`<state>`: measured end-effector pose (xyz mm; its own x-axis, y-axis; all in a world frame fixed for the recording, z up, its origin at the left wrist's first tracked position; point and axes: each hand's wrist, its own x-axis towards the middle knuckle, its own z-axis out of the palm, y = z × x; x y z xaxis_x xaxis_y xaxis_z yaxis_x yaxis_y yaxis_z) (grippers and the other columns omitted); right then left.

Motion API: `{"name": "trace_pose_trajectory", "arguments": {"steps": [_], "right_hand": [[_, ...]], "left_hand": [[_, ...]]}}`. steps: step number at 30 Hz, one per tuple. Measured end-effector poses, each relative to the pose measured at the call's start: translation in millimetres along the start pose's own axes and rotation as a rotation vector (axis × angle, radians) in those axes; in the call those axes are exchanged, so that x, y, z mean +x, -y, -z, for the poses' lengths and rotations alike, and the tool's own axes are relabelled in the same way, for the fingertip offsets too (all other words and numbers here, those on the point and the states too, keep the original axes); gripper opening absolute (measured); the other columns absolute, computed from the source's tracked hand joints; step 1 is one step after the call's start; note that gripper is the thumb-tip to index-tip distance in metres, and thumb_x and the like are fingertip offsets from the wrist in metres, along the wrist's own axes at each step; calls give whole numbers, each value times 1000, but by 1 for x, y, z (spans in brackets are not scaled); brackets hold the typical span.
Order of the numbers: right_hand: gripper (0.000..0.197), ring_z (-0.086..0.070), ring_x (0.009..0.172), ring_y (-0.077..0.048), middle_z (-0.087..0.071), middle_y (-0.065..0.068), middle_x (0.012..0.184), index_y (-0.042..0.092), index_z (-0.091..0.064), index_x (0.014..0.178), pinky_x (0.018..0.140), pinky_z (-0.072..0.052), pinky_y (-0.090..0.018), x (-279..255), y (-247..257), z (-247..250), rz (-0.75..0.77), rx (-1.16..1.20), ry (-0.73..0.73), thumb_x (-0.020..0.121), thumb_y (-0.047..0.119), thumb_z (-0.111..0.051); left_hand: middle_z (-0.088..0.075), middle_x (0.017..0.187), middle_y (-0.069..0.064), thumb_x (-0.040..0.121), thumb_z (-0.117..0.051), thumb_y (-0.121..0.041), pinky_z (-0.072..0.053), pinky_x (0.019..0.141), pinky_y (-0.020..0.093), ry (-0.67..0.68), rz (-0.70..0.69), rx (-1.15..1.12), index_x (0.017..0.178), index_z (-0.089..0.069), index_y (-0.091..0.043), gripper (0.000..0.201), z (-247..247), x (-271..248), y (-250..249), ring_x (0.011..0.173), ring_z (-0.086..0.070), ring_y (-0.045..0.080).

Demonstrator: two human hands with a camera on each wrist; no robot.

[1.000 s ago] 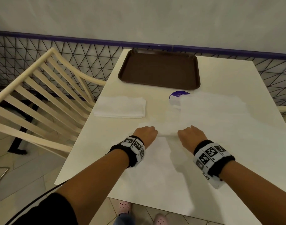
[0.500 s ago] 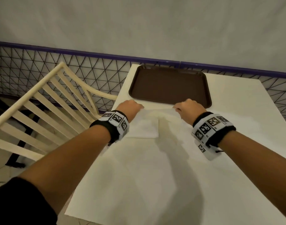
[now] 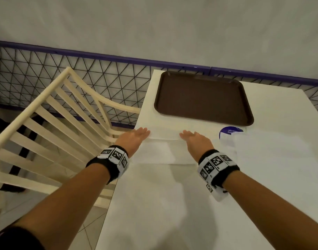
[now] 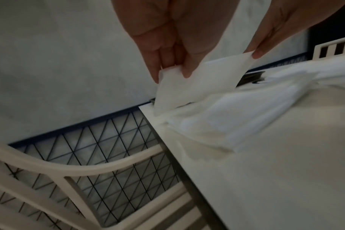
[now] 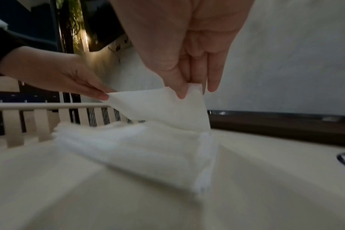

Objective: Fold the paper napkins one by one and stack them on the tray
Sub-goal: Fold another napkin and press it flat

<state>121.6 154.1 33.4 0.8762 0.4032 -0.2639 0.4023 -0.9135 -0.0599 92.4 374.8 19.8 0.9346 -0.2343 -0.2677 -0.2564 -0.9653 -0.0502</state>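
Note:
A dark brown tray [image 3: 201,98] lies empty at the table's far edge. Just in front of it, my left hand [image 3: 143,132] and right hand [image 3: 186,135] each pinch a far corner of one white paper napkin [image 3: 165,134]. The wrist views show that napkin [image 4: 197,84] lifted and curved above a stack of folded napkins [image 5: 138,147]. Thumb and fingers of the left hand [image 4: 171,73] pinch its left corner, and the right hand [image 5: 189,90] pinches the right one. The stack [image 3: 154,154] lies under and just behind my hands.
Loose unfolded napkins [image 3: 271,150] spread over the table's right side, partly covering a round blue sticker [image 3: 228,131]. A cream slatted chair [image 3: 64,114] stands close against the table's left edge. A black wire fence [image 3: 100,74] and a wall run behind the table.
Both hands have travelled from the middle of the table forward and left to the stack by the tray, carrying the napkin's edge. Their fingers now reach out further.

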Motion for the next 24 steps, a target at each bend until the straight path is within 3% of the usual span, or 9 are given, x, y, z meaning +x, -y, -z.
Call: {"name": "trace_pose_trajectory", "arguments": {"steps": [4, 6, 7, 8, 10, 13, 20, 22, 24], "right_hand": [[59, -31, 139, -22, -20, 5, 155, 23, -22, 148, 113, -25, -29, -8, 4, -24, 6, 29, 82, 95, -5, -27], [61, -27, 141, -18, -18, 5, 157, 22, -20, 148, 114, -20, -26, -12, 5, -26, 6, 47, 62, 95, -6, -27], [61, -25, 142, -16, -16, 6, 157, 22, -20, 148, 115, -18, -24, -13, 5, -26, 7, 53, 48, 95, -6, -26], [60, -25, 142, -15, -16, 6, 157, 23, -20, 148, 115, -17, -24, -14, 5, -26, 6, 60, 33, 96, -6, -26], [59, -25, 142, -15, -17, 7, 157, 25, -21, 148, 114, -19, -24, -17, 6, -27, 4, 76, 20, 97, -4, -25], [55, -26, 142, -14, -17, 6, 157, 24, -23, 148, 115, -17, -24, -20, 9, -30, 26, 73, 36, 98, -1, -25], [55, -26, 141, -14, -17, 6, 157, 20, -23, 148, 116, -14, -25, -27, 12, -42, 42, 46, 103, 98, -2, -24], [54, -25, 141, -15, -17, 5, 156, 19, -23, 148, 115, -15, -26, -27, 10, -47, 26, 62, 125, 98, -1, -24], [51, -23, 142, -14, -17, 3, 157, 17, -22, 148, 116, -16, -27, -28, 9, -53, 23, 68, 140, 99, 3, -25]], "left_hand": [[-6, 158, 3, 96, -25, 6, -16, 116, 29, 34, -53, 0, 150, -7, -15, 60, -25, -3, -4, 144, -17, 17], [-21, 154, 10, 93, -39, 7, -26, 113, 30, -63, -81, -4, 147, -21, -9, 59, -30, -4, -4, 140, -30, 21], [-41, 144, 16, 83, -58, 9, -41, 104, 32, -184, -131, -17, 139, -41, -5, 60, -32, -4, -3, 128, -48, 25], [-60, 125, 17, 63, -78, 9, -54, 85, 33, -280, -183, -5, 121, -60, -3, 62, -35, -4, 0, 107, -65, 26], [-74, 97, 9, 36, -90, 3, -57, 58, 31, -358, -216, 40, 94, -75, -8, 60, -45, -4, 6, 78, -73, 20], [-74, 94, 8, 44, -87, 1, -57, 55, 32, -386, -284, 6, 91, -76, -9, 49, -55, -6, 6, 76, -73, 20], [-75, 90, 6, 32, -92, -3, -57, 56, 30, -293, -284, -104, 85, -77, -9, 55, -70, -12, 0, 75, -73, 19], [-75, 92, 6, 50, -85, -9, -57, 56, 29, -284, -287, -124, 87, -77, -9, 38, -70, -16, -1, 79, -73, 20], [-72, 103, 5, 71, -63, -19, -57, 65, 28, -264, -270, -144, 98, -74, -9, 30, -71, -18, -2, 91, -71, 20]]}}
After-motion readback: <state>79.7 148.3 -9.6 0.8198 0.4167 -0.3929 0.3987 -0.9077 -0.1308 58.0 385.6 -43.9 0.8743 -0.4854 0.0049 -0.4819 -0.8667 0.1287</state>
